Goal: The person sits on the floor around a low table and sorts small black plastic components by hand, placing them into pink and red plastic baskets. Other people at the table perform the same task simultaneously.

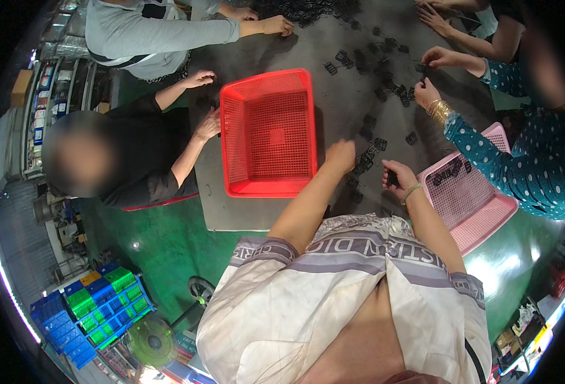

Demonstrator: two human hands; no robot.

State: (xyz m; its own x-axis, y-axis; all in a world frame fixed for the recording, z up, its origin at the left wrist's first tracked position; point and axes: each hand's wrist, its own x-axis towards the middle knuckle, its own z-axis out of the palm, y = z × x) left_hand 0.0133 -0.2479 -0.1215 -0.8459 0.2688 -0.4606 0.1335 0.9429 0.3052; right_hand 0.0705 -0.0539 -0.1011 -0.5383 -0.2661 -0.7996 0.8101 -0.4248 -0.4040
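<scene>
My left hand (341,155) is closed over the grey table (244,214), just right of the red basket; whatever its fingers may hold is hidden. My right hand (400,181) curls around a small black plastic part (393,178), with thumb and forefinger toward the left hand. Between the two hands lies a loose cluster of black plastic parts (367,159), grid-like in shape. More black parts (388,89) trail away toward the far side. The red perforated basket (226,144) stands left of my left hand, with nothing visible inside.
At right, a pink basket (506,208) holds several black parts. A person in dotted teal sleeves (481,153) handles parts there. A person in black (148,153) sits at left, one hand by the red basket. Other people's hands (276,25) work at the far side.
</scene>
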